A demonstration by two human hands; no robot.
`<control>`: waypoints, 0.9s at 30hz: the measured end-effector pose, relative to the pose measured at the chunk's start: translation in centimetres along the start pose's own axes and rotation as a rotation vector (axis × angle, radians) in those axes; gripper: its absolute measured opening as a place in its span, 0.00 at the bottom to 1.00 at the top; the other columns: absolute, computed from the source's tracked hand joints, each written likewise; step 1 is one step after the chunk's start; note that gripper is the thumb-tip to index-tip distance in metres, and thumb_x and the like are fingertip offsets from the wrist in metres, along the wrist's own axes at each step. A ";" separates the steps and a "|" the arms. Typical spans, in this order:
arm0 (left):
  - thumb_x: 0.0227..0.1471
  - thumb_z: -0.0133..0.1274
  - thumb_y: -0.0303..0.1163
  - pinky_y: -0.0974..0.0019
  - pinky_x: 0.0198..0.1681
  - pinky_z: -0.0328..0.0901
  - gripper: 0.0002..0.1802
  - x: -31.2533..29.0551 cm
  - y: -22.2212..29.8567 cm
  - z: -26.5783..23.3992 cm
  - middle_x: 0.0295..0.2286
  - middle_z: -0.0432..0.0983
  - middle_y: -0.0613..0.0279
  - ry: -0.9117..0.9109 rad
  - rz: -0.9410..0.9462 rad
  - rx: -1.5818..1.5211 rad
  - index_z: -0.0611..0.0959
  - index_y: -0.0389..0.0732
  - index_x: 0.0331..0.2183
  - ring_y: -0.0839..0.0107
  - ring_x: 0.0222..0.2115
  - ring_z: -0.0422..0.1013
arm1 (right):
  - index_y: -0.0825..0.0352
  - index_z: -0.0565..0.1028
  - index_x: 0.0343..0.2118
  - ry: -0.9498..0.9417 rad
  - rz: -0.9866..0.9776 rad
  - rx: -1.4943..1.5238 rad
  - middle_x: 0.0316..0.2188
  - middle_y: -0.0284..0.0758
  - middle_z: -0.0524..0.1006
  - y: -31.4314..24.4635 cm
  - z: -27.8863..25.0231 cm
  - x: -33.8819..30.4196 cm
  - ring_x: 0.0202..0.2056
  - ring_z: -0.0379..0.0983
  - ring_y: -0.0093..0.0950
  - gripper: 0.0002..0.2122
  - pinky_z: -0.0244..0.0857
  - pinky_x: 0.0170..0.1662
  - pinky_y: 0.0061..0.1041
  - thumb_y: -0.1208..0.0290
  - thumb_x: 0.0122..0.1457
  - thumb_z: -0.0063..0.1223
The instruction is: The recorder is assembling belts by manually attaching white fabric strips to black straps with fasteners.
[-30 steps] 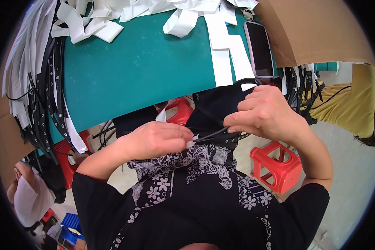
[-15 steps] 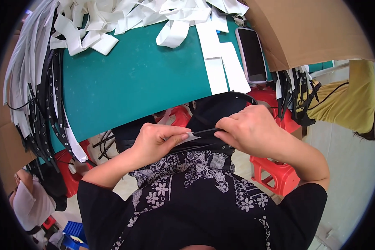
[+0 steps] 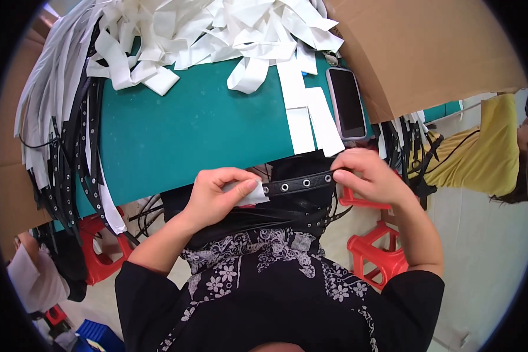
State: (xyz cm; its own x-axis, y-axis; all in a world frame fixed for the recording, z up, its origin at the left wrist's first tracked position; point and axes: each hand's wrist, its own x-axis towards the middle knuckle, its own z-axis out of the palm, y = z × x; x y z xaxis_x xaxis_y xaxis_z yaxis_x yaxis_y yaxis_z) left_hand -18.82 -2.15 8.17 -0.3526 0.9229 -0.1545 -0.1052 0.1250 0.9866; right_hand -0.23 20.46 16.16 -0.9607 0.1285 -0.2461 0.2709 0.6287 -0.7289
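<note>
A black belt (image 3: 295,185) with a row of metal eyelets is stretched between my two hands, above my lap. My left hand (image 3: 214,199) pinches its left end, where a white strip (image 3: 253,194) lies against the belt under my thumb. How far the white strip wraps the belt is hidden by the fingers. On the other side, my right hand (image 3: 371,177) grips the belt between thumb and fingers, just past the last eyelet in sight. More black belts (image 3: 299,218) lie across my lap beneath it.
The green table (image 3: 182,129) bears a heap of white strips (image 3: 252,35), flat white pieces (image 3: 324,120) and a phone (image 3: 347,102). Eyelet belts (image 3: 70,141) hang off its left side. A cardboard box (image 3: 422,53) stands right; red stools (image 3: 378,252) and people in yellow (image 3: 481,158) and pale clothing (image 3: 32,278) are nearby.
The belt has turned from edge-on to flat, so its eyelets now show. My right hand has moved to the right, widening the stretch between my hands. The whole view has shifted slightly.
</note>
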 end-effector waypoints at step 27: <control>0.52 0.52 0.27 0.76 0.32 0.65 0.07 2.3 3.4 3.8 0.29 0.77 0.60 -0.104 0.187 -0.247 0.80 0.33 0.31 0.81 0.27 0.70 | 0.68 0.72 0.18 0.206 0.049 -0.516 0.10 0.34 0.67 -11.9 -7.5 -4.2 0.14 0.63 0.26 0.08 0.57 0.19 0.23 0.72 0.44 0.59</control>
State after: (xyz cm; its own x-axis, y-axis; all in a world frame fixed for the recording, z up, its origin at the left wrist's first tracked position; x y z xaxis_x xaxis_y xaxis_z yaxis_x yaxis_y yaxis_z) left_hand -16.52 1.80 11.37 -0.2916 0.9554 0.0465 -0.2750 -0.1303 0.9526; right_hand 0.14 18.15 30.68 -0.9538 0.2818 -0.1040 0.3002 0.9056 -0.2996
